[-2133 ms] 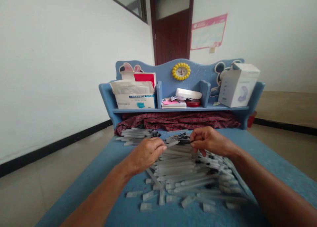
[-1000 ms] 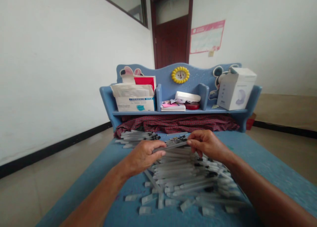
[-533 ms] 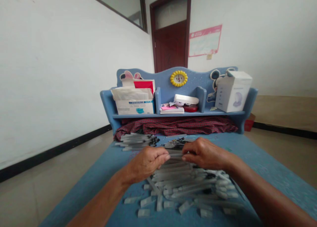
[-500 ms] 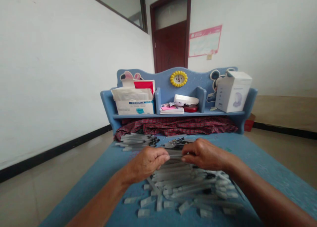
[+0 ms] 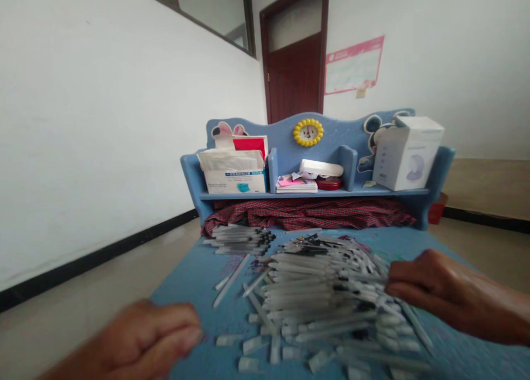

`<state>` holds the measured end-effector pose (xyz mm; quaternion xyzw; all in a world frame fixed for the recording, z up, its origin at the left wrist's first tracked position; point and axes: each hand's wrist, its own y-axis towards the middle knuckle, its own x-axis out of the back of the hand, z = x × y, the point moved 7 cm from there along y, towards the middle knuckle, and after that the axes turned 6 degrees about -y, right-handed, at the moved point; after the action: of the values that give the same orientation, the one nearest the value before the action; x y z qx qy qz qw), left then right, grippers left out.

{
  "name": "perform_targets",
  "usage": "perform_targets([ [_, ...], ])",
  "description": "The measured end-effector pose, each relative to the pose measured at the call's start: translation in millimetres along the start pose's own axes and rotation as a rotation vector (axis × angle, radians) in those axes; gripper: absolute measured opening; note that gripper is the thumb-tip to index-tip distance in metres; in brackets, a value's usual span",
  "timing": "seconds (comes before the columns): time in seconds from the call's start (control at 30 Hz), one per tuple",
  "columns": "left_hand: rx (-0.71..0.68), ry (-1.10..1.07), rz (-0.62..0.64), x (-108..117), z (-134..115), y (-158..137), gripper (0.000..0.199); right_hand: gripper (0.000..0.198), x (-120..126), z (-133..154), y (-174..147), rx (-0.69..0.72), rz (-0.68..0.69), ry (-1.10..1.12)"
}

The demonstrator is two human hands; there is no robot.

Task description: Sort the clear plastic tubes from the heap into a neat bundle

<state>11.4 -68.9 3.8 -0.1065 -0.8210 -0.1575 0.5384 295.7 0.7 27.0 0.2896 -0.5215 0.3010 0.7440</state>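
Note:
My left hand (image 5: 153,336) is closed at the lower left, over the near edge of the blue table (image 5: 186,297). Blur hides whatever its fingers may hold. At the right, my right hand (image 5: 439,291) is closed with thumb and fingertips on a translucent pen (image 5: 368,278) that points left over the pile. Beneath it lies a broad heap of frosted pens (image 5: 302,286), several with black ends. Short clear pen caps (image 5: 249,364) are scattered at the heap's near side. Farther back on the left is a stack of pens (image 5: 238,239) with dark tips facing right.
Behind the pens, a red checked cloth (image 5: 310,213) is bunched under a blue shelf (image 5: 285,198). The shelf bears a mask box (image 5: 236,181), a red round tin (image 5: 329,184) and a white box (image 5: 408,153). A loose pen (image 5: 231,280) lies left of the heap.
My hands, close together over the heap before, have parted: the left moved down and left toward the near edge, the right moved right. The view has shifted slightly.

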Motion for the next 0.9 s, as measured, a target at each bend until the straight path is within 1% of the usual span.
perform_targets([
  [0.03, 0.037, 0.022, -0.003, -3, 5, 2, 0.029, 0.041, -1, -14, 3, -0.079, -0.041, 0.015],
  [0.07, 0.074, 0.043, -0.004, -6, 8, 8, 0.027, 0.04, -5, -24, 9, -0.118, -0.054, 0.016],
  [0.13, 0.144, 0.086, -0.01, -11, 12, 24, 0.024, 0.038, -14, -27, 30, -0.12, -0.071, -0.025],
  [0.23, 0.229, 0.168, 0.004, -17, 21, 45, 0.021, 0.033, -22, -15, 65, -0.133, -0.113, -0.119],
  [0.3, 0.278, 0.233, 0.016, -20, 31, 51, 0.021, 0.03, -23, -6, 81, -0.149, -0.137, -0.177],
  [0.43, 0.341, 0.348, -0.006, -20, 47, 50, 0.023, 0.027, -25, 6, 92, -0.148, -0.147, -0.241],
  [0.53, 0.362, 0.387, -0.01, -18, 51, 48, 0.026, 0.026, -26, 7, 96, -0.141, -0.177, -0.191],
  [0.6, 0.355, 0.358, -0.046, -14, 49, 49, 0.027, 0.026, -29, 8, 100, -0.117, -0.208, -0.049],
  [0.63, 0.337, 0.316, -0.074, -11, 46, 51, 0.026, 0.027, -33, 7, 102, -0.117, -0.203, 0.067],
  [0.77, 0.218, 0.016, -0.167, -6, 24, 69, 0.023, 0.027, -53, 4, 114, -0.202, -0.132, 0.656],
  [0.83, 0.167, -0.139, -0.172, -8, 11, 83, 0.024, 0.026, -53, 5, 121, -0.215, -0.189, 0.839],
  [0.9, 0.13, -0.251, -0.153, -13, 1, 99, 0.024, 0.026, -48, 3, 129, -0.225, -0.289, 0.929],
])
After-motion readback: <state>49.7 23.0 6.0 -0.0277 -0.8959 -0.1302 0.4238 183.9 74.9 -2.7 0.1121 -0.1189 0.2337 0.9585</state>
